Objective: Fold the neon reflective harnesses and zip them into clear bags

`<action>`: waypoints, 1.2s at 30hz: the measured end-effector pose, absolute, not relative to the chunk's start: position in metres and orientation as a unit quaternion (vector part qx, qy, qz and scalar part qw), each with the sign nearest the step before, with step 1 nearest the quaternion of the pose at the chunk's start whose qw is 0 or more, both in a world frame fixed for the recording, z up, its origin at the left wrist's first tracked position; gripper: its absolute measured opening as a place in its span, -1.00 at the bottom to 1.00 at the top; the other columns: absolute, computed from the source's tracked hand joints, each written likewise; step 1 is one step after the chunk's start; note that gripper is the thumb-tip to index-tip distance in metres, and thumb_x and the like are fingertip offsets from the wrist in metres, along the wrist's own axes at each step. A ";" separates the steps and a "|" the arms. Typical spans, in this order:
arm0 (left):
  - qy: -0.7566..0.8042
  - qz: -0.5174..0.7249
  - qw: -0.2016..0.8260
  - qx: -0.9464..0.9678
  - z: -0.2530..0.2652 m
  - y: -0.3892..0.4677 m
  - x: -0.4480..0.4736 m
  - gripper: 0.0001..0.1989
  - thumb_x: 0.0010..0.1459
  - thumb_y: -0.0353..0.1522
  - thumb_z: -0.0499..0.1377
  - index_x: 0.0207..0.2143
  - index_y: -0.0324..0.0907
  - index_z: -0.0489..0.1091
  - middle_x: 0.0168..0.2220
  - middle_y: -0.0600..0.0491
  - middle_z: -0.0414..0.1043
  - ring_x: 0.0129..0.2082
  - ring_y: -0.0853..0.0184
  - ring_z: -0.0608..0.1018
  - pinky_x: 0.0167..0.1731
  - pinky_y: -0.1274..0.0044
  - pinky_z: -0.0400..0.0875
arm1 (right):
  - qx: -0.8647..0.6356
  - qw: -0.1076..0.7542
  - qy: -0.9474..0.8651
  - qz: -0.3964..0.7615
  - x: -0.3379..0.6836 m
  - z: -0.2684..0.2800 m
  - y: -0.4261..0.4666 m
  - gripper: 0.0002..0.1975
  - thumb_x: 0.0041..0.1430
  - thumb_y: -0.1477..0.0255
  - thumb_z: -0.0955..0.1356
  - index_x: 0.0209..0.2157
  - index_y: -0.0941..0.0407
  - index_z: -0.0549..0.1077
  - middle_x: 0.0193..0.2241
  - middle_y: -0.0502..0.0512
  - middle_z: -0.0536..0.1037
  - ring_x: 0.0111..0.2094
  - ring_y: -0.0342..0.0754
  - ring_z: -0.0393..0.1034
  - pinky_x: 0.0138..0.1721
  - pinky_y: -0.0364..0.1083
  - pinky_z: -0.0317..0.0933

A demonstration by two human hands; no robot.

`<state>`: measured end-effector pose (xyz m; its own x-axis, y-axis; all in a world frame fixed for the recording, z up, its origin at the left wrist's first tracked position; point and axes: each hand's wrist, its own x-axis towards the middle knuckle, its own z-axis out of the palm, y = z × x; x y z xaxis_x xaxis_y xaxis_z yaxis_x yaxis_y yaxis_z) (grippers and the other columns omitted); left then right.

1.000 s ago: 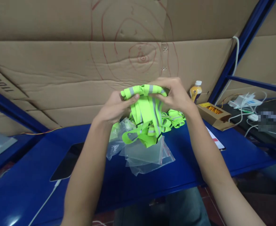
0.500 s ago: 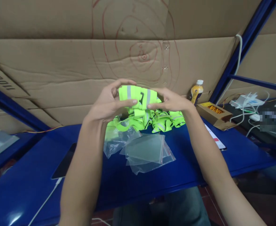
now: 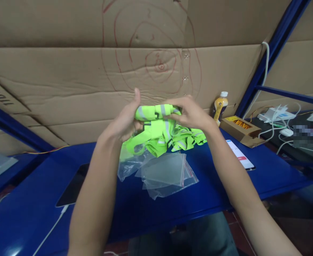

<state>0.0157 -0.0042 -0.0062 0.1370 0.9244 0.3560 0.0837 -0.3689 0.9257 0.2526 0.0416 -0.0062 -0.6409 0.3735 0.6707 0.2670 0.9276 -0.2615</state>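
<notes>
A neon yellow-green reflective safety vest [image 3: 148, 113], with grey reflective stripes and a dark buckle-like piece, is bunched into a roll between my hands. My left hand [image 3: 125, 119] grips its left end, thumb pointing up and fingers curled below. On the other end, my right hand [image 3: 189, 113] pinches the fabric with thumb and fingers. Loose straps of the same colour hang under the roll. Behind and below lies a heap of more neon fabric [image 3: 184, 138]. Several clear zip bags [image 3: 163, 170] rest on the blue table in front, beside a crumpled plastic bag [image 3: 129, 165].
A dark tablet [image 3: 72, 188] with a white cable lies left on the blue table [image 3: 145, 220]. At right are a phone [image 3: 240, 156], an open cardboard box [image 3: 241, 129] and a yellow drink bottle [image 3: 220, 106]. A cardboard wall [image 3: 65, 78] stands behind, with blue metal posts [image 3: 276, 53].
The flat folded vest has been turned into a narrower roll, and straps now hang lower. My left thumb has lifted off the fabric and points up. The view has shifted slightly.
</notes>
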 end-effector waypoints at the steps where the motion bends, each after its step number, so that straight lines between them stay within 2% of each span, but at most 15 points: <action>1: 0.403 0.512 0.430 0.625 -0.005 -0.003 0.013 -0.32 0.20 0.30 0.26 -0.30 -0.17 0.57 -0.55 -0.04 0.47 -0.39 0.06 0.70 -0.46 0.38 0.58 | -0.179 0.388 -0.903 0.041 0.250 -0.008 0.042 -0.80 0.34 0.35 0.43 -0.08 0.11 0.64 -0.17 0.09 0.70 -0.13 0.07 0.56 0.00 -0.01 0.34; 4: 0.404 0.474 0.502 0.600 -0.004 -0.001 0.004 -0.47 0.06 0.09 0.47 -0.34 -0.20 0.59 -0.43 -0.13 0.59 -0.35 0.04 0.71 -0.46 0.39 0.61 | -0.190 0.396 -0.898 -0.028 0.241 -0.013 0.044 -0.60 0.30 0.55 0.34 0.09 0.04 0.65 0.03 0.14 0.71 0.08 0.16 0.57 0.16 0.09 0.32; 6: 0.396 0.490 0.493 0.600 -0.005 0.000 -0.001 -0.58 -0.05 -0.11 0.57 -0.32 -0.23 0.61 -0.33 -0.14 0.64 -0.34 0.11 0.70 -0.41 0.42 0.63 | -0.189 0.388 -0.901 -0.047 0.239 -0.014 0.044 -0.54 0.29 0.55 0.36 0.18 0.03 0.62 0.12 0.18 0.68 0.18 0.20 0.52 0.26 0.17 0.27; 8: 0.386 0.520 0.479 0.592 -0.007 0.001 -0.003 -0.58 -0.16 -0.27 0.61 -0.27 -0.23 0.62 -0.28 -0.10 0.66 -0.33 0.18 0.70 -0.34 0.43 0.65 | -0.164 0.375 -0.912 -0.025 0.240 -0.012 0.043 -0.54 0.32 0.41 0.42 0.24 0.05 0.58 0.20 0.21 0.63 0.25 0.23 0.49 0.32 0.22 0.25; 11: 0.370 0.548 0.456 0.595 -0.010 0.001 -0.003 -0.46 -0.26 -0.37 0.65 -0.16 -0.17 0.62 -0.22 -0.03 0.66 -0.26 0.18 0.70 -0.25 0.41 0.67 | -0.125 0.360 -0.923 0.055 0.246 -0.010 0.045 -0.40 0.38 0.15 0.45 0.37 0.04 0.45 0.37 0.24 0.50 0.36 0.20 0.39 0.41 0.22 0.21; 13: 0.356 0.550 0.416 0.631 -0.010 0.000 -0.002 -0.39 -0.24 -0.34 0.66 -0.08 -0.11 0.62 -0.07 -0.05 0.66 -0.12 0.14 0.70 -0.18 0.40 0.67 | -0.119 0.362 -0.919 0.104 0.251 -0.010 0.049 -0.33 0.41 0.06 0.42 0.42 0.04 0.37 0.44 0.26 0.40 0.42 0.17 0.31 0.46 0.21 0.16; 15: 0.337 0.550 0.358 0.675 -0.010 -0.003 -0.002 -0.39 -0.17 -0.27 0.66 -0.03 -0.07 0.62 0.06 -0.06 0.64 0.03 0.10 0.67 -0.08 0.39 0.66 | -0.119 0.362 -0.914 0.142 0.253 -0.013 0.054 -0.28 0.38 0.01 0.43 0.41 0.07 0.36 0.43 0.28 0.40 0.41 0.17 0.31 0.45 0.19 0.20; 18: 0.325 0.546 0.277 0.721 -0.008 -0.007 0.002 -0.44 -0.07 -0.20 0.64 -0.01 -0.06 0.63 0.08 -0.05 0.63 0.09 0.11 0.63 0.04 0.38 0.61 | -0.123 0.360 -0.905 0.189 0.252 -0.016 0.057 -0.31 0.31 -0.04 0.47 0.27 0.10 0.47 0.21 0.25 0.60 0.22 0.15 0.46 0.30 0.16 0.37; 21: 0.331 0.547 0.238 0.732 -0.008 -0.008 0.009 -0.46 0.01 -0.14 0.60 0.02 -0.05 0.63 0.07 -0.04 0.63 0.07 0.12 0.63 0.04 0.41 0.59 | -0.141 0.384 -0.888 0.212 0.252 -0.015 0.056 -0.42 0.27 -0.06 0.49 0.05 0.13 0.58 -0.04 0.17 0.68 0.03 0.12 0.53 0.16 0.10 0.44; 23: 0.337 0.546 0.275 0.716 -0.010 -0.007 0.014 -0.45 0.07 -0.05 0.56 0.04 -0.06 0.61 0.06 -0.07 0.64 0.04 0.10 0.65 -0.04 0.40 0.62 | -0.158 0.413 -0.874 0.202 0.252 -0.013 0.053 -0.45 0.25 -0.06 0.51 -0.03 0.13 0.61 -0.08 0.16 0.70 -0.01 0.13 0.54 0.14 0.10 0.45; 25: 0.346 0.543 0.356 0.678 -0.012 -0.005 0.018 -0.42 0.12 0.09 0.48 0.00 -0.12 0.60 -0.02 -0.13 0.66 -0.03 0.03 0.69 -0.16 0.36 0.67 | -0.169 0.442 -0.861 0.188 0.252 -0.012 0.052 -0.48 0.25 -0.03 0.51 -0.02 0.12 0.63 -0.05 0.18 0.71 0.02 0.16 0.56 0.15 0.12 0.44; 28: 0.347 0.527 0.465 0.621 -0.010 -0.006 0.021 -0.30 -0.01 0.19 0.51 -0.09 -0.17 0.58 -0.11 -0.20 0.67 -0.10 -0.08 0.73 -0.31 0.29 0.72 | -0.164 0.476 -0.850 0.156 0.250 -0.012 0.052 -0.54 0.33 0.07 0.46 0.06 0.10 0.63 0.06 0.22 0.70 0.11 0.19 0.56 0.22 0.15 0.41; 30: 0.325 0.503 0.513 0.616 -0.006 -0.008 0.022 -0.26 -0.05 0.19 0.53 -0.06 -0.16 0.58 -0.04 -0.22 0.67 -0.03 -0.14 0.72 -0.29 0.23 0.75 | -0.148 0.485 -0.854 0.117 0.248 -0.012 0.053 -0.59 0.37 0.18 0.40 0.10 0.10 0.63 0.12 0.24 0.68 0.16 0.20 0.55 0.27 0.17 0.37; 33: 0.292 0.485 0.539 0.623 0.000 -0.011 0.022 -0.33 0.08 0.18 0.44 -0.04 -0.16 0.59 -0.03 -0.23 0.67 0.04 -0.16 0.70 -0.22 0.19 0.76 | -0.131 0.472 -0.869 0.072 0.250 -0.012 0.056 -0.58 0.37 0.27 0.35 0.17 0.07 0.60 0.16 0.22 0.66 0.18 0.20 0.52 0.30 0.22 0.32; 36: 0.309 0.507 0.520 0.614 0.003 -0.013 0.021 -0.45 -0.02 0.01 0.54 -0.16 -0.21 0.61 -0.20 -0.20 0.68 -0.10 -0.10 0.73 -0.28 0.26 0.74 | -0.116 0.446 -0.885 0.070 0.256 -0.009 0.056 -0.52 0.36 0.23 0.34 0.23 0.05 0.55 0.19 0.21 0.62 0.19 0.19 0.49 0.31 0.24 0.29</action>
<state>0.0214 -0.0127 0.0030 0.2946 0.9067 0.3019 -0.1472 -0.2691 0.9518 0.2556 0.0555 -0.0093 -0.5749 0.2674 0.7733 0.1423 0.9634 -0.2273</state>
